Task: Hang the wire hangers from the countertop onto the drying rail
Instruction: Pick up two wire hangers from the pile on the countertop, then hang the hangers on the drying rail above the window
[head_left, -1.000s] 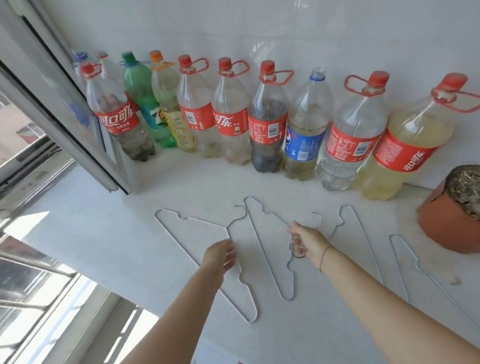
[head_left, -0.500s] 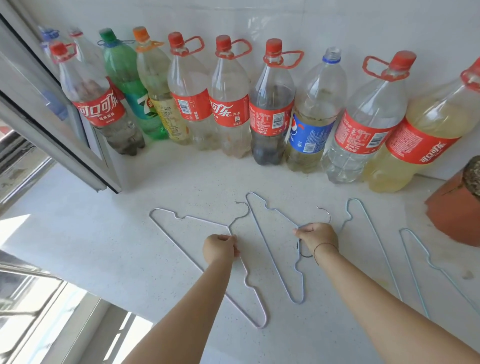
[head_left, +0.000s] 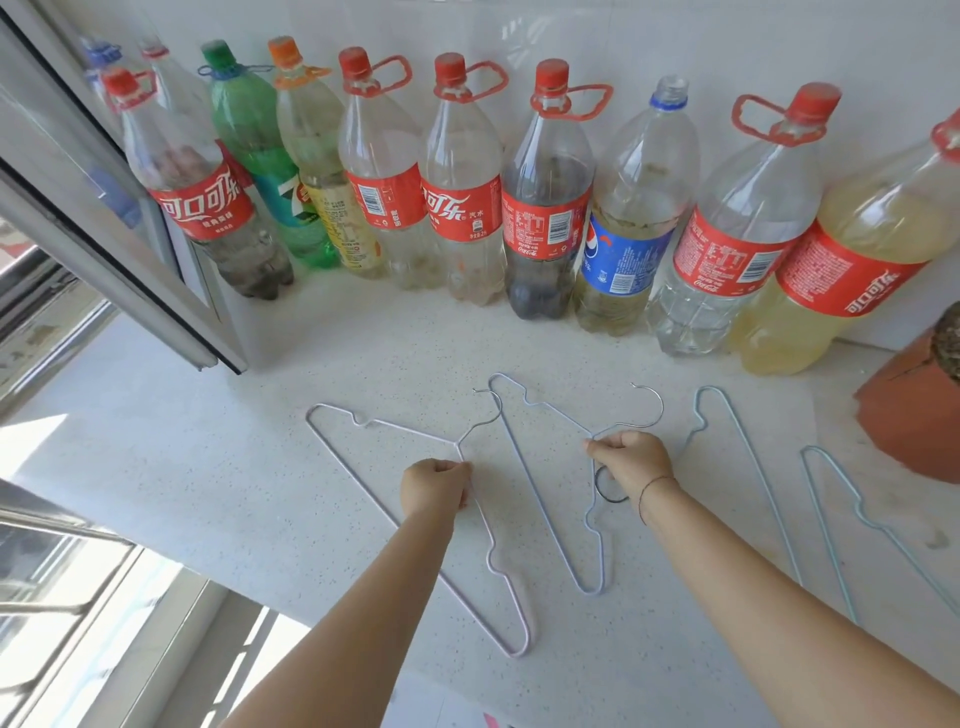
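Observation:
Several wire hangers lie flat on the white speckled countertop (head_left: 208, 478). My left hand (head_left: 436, 486) is closed on the neck of the leftmost, pale pink hanger (head_left: 340, 457). My right hand (head_left: 631, 460) is closed on the neck of the blue hanger (head_left: 540, 512) beside it, just below its hook. A dark ring hangs under my right hand. Two more hangers, a light blue hanger (head_left: 753, 462) and a pale green hanger (head_left: 836, 514), lie to the right, untouched. No drying rail is in view.
A row of large plastic soda bottles (head_left: 462, 208) stands along the tiled back wall. A terracotta pot (head_left: 914, 415) sits at the right edge. An open window frame (head_left: 130, 291) juts over the counter on the left, with window rails below.
Both hands have closed from reaching fingers into fists on the two hangers' necks. The view has moved closer to the counter.

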